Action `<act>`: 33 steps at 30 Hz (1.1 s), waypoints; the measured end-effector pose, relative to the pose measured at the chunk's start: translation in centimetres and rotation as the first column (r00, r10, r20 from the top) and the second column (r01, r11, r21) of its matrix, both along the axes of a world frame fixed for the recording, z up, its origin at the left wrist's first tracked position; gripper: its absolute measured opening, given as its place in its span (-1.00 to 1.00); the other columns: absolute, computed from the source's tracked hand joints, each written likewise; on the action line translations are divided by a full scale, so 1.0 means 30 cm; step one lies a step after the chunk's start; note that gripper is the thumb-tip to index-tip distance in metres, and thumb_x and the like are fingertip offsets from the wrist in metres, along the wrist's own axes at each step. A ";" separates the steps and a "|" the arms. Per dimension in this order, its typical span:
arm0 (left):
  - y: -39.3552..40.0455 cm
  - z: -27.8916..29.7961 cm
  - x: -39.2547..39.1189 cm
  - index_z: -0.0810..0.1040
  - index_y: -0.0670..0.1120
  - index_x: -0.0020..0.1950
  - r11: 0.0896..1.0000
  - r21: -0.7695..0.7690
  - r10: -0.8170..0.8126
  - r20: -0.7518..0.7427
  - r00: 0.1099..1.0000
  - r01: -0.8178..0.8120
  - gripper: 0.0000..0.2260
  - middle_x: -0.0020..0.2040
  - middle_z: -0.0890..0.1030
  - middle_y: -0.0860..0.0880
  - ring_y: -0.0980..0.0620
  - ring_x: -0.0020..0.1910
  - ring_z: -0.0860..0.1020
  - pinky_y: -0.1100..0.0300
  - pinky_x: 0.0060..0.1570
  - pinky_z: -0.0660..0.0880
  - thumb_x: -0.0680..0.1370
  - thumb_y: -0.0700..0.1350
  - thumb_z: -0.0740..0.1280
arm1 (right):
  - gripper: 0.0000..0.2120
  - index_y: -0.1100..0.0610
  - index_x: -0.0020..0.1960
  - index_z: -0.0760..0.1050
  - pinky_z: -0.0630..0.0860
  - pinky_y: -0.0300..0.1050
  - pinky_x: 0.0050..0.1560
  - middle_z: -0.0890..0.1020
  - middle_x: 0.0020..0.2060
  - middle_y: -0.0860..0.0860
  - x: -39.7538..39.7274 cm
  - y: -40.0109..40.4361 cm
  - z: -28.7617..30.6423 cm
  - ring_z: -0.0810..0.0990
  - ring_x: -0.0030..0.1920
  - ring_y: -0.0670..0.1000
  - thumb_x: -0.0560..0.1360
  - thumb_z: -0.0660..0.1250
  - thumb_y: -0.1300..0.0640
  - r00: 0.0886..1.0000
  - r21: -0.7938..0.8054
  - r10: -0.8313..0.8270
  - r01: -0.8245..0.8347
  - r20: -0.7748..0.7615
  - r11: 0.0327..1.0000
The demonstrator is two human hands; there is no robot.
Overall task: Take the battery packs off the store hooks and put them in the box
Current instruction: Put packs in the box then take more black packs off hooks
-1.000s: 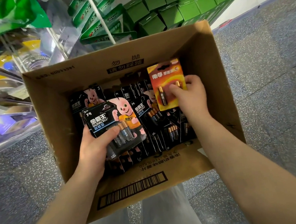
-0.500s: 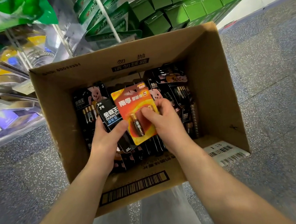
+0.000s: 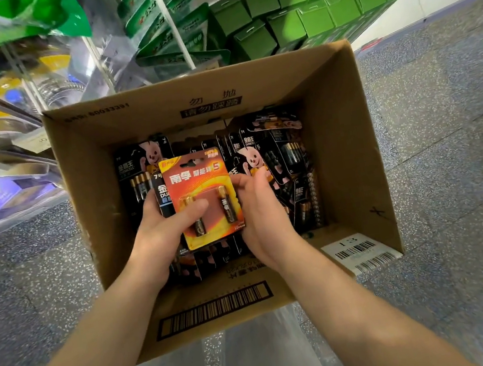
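Cardboard walls of the open box (image 3: 344,142) are enclosing the whole work area, and the box is being viewed from above with its floor already covered by black battery packs (image 3: 285,151) lying overlapped and at mixed angles. Above that layer, near the middle of the box and toward its left half, an orange battery pack (image 3: 201,195) is being held face up, with its long axis running from the near wall toward the far wall and its hang-hole end pointing away from the person. A black pack (image 3: 163,197) is being held directly beneath it, showing only along the left edge. The left hand (image 3: 162,229) is being kept curled around both packs, with the thumb laid across the orange face over the left battery cell and the fingers hidden beneath. The right hand (image 3: 261,211) is being held against the right edge of the orange pack with the fingers nearly straight; whether they are gripping or only steadying cannot be told. Both packs are being carried by the left hand, so the release is judged to depend on it. Free floor is lying below and left of the grip, so a short lowering with the long axis unchanged is judged sufficient.
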State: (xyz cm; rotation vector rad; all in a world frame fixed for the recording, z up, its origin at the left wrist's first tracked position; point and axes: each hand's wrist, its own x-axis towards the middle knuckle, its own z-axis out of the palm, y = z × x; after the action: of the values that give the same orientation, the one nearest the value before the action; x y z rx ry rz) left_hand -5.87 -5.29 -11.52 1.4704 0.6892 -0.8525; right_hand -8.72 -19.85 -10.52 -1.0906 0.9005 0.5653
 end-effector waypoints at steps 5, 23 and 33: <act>0.001 -0.006 -0.021 0.29 0.00 0.46 0.998 0.006 0.062 0.028 0.998 -0.062 -0.42 0.17 0.57 -0.01 -0.03 0.14 0.57 0.04 0.12 0.51 0.49 -0.15 0.43 | -0.61 0.01 0.26 0.45 0.46 -0.09 0.26 0.55 0.18 -0.04 0.037 -0.100 -0.016 0.52 0.14 -0.13 0.62 0.05 -0.19 0.987 -0.305 0.158 -0.142 0.030 0.942; 0.045 0.299 0.024 0.50 0.04 0.04 0.926 -0.085 0.375 0.333 0.865 -0.368 -0.69 -0.09 0.65 0.01 0.01 -0.11 0.64 0.00 -0.03 0.56 0.31 -0.09 0.37 | -0.81 0.08 0.04 0.48 0.53 -0.15 -0.08 0.64 -0.06 0.00 0.073 -0.164 0.218 0.63 -0.05 -0.03 0.47 0.43 0.14 0.924 -0.500 0.359 -0.252 0.130 0.828; 0.048 0.997 -0.002 0.47 -0.02 -0.02 0.808 -0.340 0.561 0.691 0.456 -0.481 -0.53 -0.31 0.66 0.19 0.25 -0.33 0.60 0.32 -0.26 0.56 0.11 0.01 0.43 | -0.74 0.02 -0.13 0.60 0.55 0.08 -0.02 0.63 -0.21 0.05 0.195 -0.187 1.103 0.60 -0.14 0.12 0.19 0.51 0.09 0.651 -0.349 0.308 -0.070 0.693 0.934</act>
State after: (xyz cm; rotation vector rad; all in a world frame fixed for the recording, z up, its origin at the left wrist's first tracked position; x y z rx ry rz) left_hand -5.91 -3.84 18.38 1.2451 0.3752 0.2723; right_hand -2.87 -25.46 22.57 -1.5425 0.1308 0.1025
